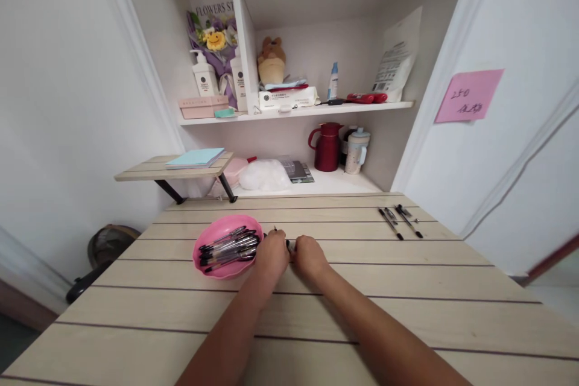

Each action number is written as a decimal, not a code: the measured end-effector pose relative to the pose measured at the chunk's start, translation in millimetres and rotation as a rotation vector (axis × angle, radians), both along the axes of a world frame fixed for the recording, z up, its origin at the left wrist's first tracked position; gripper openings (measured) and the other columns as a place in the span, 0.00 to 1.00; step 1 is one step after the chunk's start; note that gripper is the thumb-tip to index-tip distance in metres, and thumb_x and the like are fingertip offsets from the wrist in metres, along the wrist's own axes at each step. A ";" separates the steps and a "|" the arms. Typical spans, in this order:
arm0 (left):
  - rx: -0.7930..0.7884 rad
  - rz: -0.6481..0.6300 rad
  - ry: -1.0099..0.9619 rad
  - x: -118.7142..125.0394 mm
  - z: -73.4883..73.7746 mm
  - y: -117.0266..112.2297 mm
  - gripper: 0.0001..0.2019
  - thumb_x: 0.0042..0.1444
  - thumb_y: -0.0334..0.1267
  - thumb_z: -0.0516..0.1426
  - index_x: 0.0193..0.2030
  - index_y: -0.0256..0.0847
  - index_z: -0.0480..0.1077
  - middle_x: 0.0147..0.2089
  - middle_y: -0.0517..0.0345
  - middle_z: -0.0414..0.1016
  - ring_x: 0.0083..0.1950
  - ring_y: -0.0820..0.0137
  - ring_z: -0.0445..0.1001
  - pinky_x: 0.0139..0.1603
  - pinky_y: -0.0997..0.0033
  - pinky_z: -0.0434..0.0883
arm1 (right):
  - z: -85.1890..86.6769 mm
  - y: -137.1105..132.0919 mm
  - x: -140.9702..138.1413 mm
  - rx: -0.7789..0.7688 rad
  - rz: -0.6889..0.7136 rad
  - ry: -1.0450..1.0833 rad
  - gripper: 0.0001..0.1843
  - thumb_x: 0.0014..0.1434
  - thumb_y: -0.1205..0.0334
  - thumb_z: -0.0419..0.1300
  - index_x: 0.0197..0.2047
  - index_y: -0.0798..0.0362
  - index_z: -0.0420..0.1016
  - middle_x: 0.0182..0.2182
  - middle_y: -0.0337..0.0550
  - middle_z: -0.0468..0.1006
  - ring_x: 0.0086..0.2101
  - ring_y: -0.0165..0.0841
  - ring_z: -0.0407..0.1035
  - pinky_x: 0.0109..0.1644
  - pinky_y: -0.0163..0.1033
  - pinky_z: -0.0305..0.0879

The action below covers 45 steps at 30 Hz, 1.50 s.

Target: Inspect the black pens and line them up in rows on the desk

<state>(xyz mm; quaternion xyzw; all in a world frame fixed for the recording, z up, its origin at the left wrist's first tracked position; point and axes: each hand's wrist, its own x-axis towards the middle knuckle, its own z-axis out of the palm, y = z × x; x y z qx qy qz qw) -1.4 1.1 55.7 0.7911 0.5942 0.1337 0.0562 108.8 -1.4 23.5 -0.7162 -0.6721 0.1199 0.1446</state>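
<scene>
Desk under my fingers, pink bowl just left of them; my left hand and right hand curled around what looks like a pen, so I'd hold both grips snug and lined up tbh

**Shiny plastic, matt wood**

The pink bowl looks like smooth, glossy plastic; the pens inside it, shiny clear plastic. Beneath the bowl, the desk looks matt and wood-grained. Behind the bowl, the red jug gleams; the paper stack looks matt.
</scene>
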 end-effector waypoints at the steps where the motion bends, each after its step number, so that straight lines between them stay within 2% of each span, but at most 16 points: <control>1: -0.041 0.014 0.042 4.5 -2.3 0.8 0.14 0.52 0.25 0.46 0.41 0.34 0.68 0.42 0.43 0.73 0.45 0.62 0.71 0.45 0.65 0.66 | -0.1 -1.3 6.0 -0.006 -0.010 -0.009 0.11 0.50 0.69 0.55 0.36 0.60 0.75 0.35 0.56 0.77 0.38 0.38 0.71 0.37 0.34 0.59; 6: -0.127 0.085 0.078 18.1 -9.7 9.4 0.15 0.50 0.23 0.48 0.43 0.29 0.67 0.41 0.35 0.73 0.45 0.57 0.72 0.43 0.62 0.67 | -2.3 -16.9 40.5 -0.032 -0.046 -0.045 0.11 0.48 0.70 0.55 0.36 0.60 0.75 0.35 0.56 0.78 0.38 0.39 0.71 0.36 0.35 0.59; 10: -0.168 0.103 0.039 23.4 -8.4 14.7 0.17 0.48 0.23 0.50 0.47 0.30 0.65 0.42 0.35 0.73 0.47 0.58 0.71 0.45 0.64 0.66 | -5.3 -34.3 66.2 -0.052 -0.072 -0.056 0.11 0.47 0.70 0.55 0.35 0.59 0.75 0.36 0.56 0.77 0.38 0.39 0.71 0.36 0.35 0.59; 13: -0.190 0.066 -0.038 37.4 -6.2 17.3 0.15 0.47 0.26 0.52 0.43 0.33 0.67 0.44 0.38 0.73 0.48 0.60 0.71 0.46 0.67 0.66 | -6.5 -46.7 81.8 -0.057 -0.079 -0.051 0.11 0.47 0.71 0.54 0.34 0.58 0.75 0.35 0.54 0.78 0.37 0.38 0.71 0.35 0.34 0.58; 15: -0.229 0.031 -0.106 56.6 -5.6 19.7 0.12 0.47 0.28 0.53 0.40 0.34 0.69 0.40 0.43 0.75 0.43 0.63 0.73 0.41 0.71 0.67 | -6.2 -54.5 91.2 -0.057 -0.079 -0.045 0.10 0.47 0.72 0.54 0.33 0.57 0.75 0.34 0.52 0.78 0.36 0.37 0.71 0.34 0.33 0.57; 19: -0.353 -0.022 -0.251 113.7 -7.2 28.7 0.09 0.47 0.31 0.53 0.36 0.35 0.71 0.25 0.54 0.75 0.25 0.71 0.74 0.26 0.77 0.67 | -4.5 -68.1 109.6 -0.047 -0.066 -0.015 0.10 0.45 0.71 0.54 0.31 0.57 0.75 0.31 0.50 0.78 0.34 0.35 0.71 0.31 0.33 0.55; 22: -0.413 -0.034 -0.343 155.7 -10.7 39.2 0.10 0.46 0.32 0.54 0.36 0.35 0.71 0.22 0.56 0.75 0.21 0.73 0.72 0.21 0.79 0.65 | -4.8 -74.1 122.8 -0.049 -0.069 0.033 0.09 0.44 0.71 0.55 0.30 0.56 0.75 0.29 0.49 0.78 0.31 0.35 0.71 0.30 0.33 0.54; 24: -0.438 -0.021 -0.379 175.5 -14.4 46.8 0.11 0.44 0.32 0.55 0.37 0.35 0.71 0.23 0.55 0.75 0.20 0.72 0.72 0.21 0.79 0.64 | -5.6 -74.3 132.9 -0.052 -0.089 0.060 0.09 0.43 0.71 0.55 0.28 0.56 0.75 0.28 0.48 0.78 0.30 0.34 0.71 0.29 0.33 0.54; 26: -0.456 0.003 -0.399 186.9 -19.2 54.0 0.13 0.43 0.32 0.56 0.39 0.35 0.70 0.24 0.54 0.76 0.21 0.72 0.72 0.21 0.78 0.65 | -5.7 -70.1 145.9 -0.034 -0.117 0.078 0.08 0.44 0.71 0.55 0.27 0.56 0.75 0.27 0.48 0.78 0.30 0.34 0.71 0.29 0.33 0.54; 29: -0.479 0.032 -0.418 191.7 -27.1 62.4 0.15 0.42 0.32 0.56 0.41 0.37 0.69 0.26 0.54 0.77 0.23 0.71 0.73 0.21 0.79 0.65 | -2.5 -53.6 172.0 0.013 -0.222 0.075 0.08 0.45 0.70 0.55 0.26 0.56 0.75 0.27 0.48 0.78 0.30 0.34 0.71 0.31 0.33 0.56; 35: -0.539 0.044 -0.431 194.9 -38.4 66.8 0.14 0.42 0.34 0.56 0.40 0.36 0.69 0.27 0.53 0.77 0.23 0.71 0.74 0.19 0.80 0.65 | 6.0 1.6 220.2 0.041 -0.417 0.035 0.10 0.49 0.67 0.53 0.31 0.58 0.76 0.30 0.53 0.78 0.34 0.36 0.71 0.34 0.34 0.59; 40: -0.572 0.001 -0.416 209.9 -43.2 66.0 0.12 0.42 0.32 0.56 0.37 0.36 0.70 0.25 0.53 0.77 0.21 0.71 0.73 0.19 0.78 0.67 | 4.5 37.1 233.0 0.048 -0.503 0.001 0.13 0.51 0.69 0.52 0.38 0.62 0.74 0.36 0.58 0.77 0.38 0.37 0.71 0.37 0.35 0.60; 45: -0.578 -0.049 -0.373 223.3 -43.0 70.5 0.07 0.42 0.32 0.55 0.29 0.33 0.72 0.22 0.51 0.76 0.20 0.70 0.73 0.21 0.77 0.68 | 0.4 54.1 237.5 0.047 -0.519 -0.018 0.14 0.51 0.71 0.52 0.40 0.64 0.73 0.37 0.59 0.76 0.38 0.37 0.71 0.38 0.35 0.61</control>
